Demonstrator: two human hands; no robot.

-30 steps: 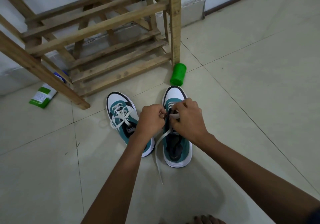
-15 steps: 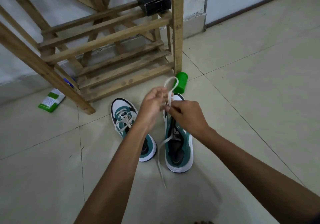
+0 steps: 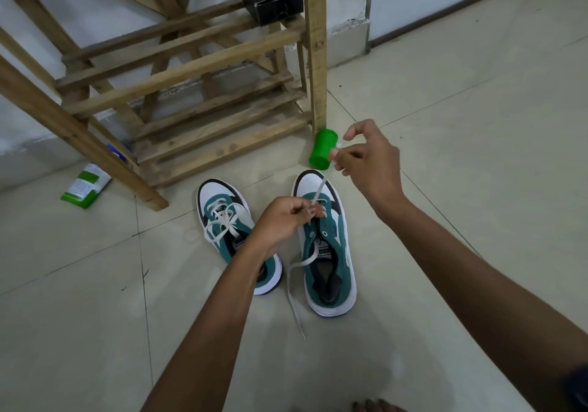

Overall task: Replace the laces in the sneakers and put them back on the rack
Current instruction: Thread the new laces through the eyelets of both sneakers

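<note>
Both arms bare to past the elbows, no watch or rings seen. L hand (image 3: 283, 220) and R hand (image 3: 370, 160) bare, no gloves. Dark sleeve edge (image 3: 577, 392) on R arm. Bare toes (image 3: 375, 407) at bottom edge.

My only view is the wide-angle head camera, looking forward and steeply down from above at the floor (image 3: 477, 189), both forearms reaching in from the near edge.
</note>
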